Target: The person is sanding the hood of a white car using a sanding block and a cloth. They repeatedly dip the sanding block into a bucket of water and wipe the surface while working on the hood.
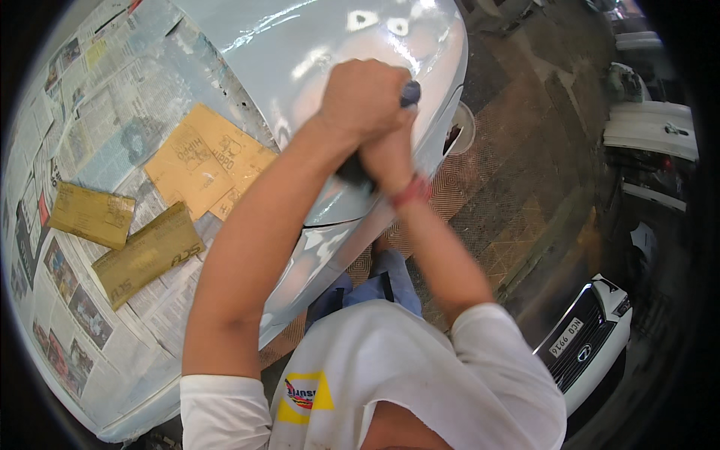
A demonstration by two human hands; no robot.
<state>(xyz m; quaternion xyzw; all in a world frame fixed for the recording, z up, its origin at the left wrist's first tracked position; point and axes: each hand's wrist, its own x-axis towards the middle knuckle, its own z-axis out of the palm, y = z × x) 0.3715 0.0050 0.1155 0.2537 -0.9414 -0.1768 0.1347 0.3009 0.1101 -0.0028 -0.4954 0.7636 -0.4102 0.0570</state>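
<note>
Both my hands are closed together over the pale grey panel of a car body (pixel 255 37), above its rounded edge. My left hand (pixel 366 97) is bent into a fist, and a dark bluish knob-like end of a hand tool (pixel 410 93) pokes out beside its fingers. Just below it, my right hand (pixel 390 154), with a red band at the wrist, overlaps the left. A blurred black part of the tool shows under the palms. Most of the tool is covered by my hands, so its exact kind cannot be made out.
Newspaper (pixel 97 142) covers the car's left part. On it lie orange-backed sheets resembling sandpaper (pixel 199 161) and two folded brown pieces (pixel 150 255). A pale bucket (pixel 463 129) stands on the patterned floor beside the car. A white car front (pixel 585 341) is at lower right.
</note>
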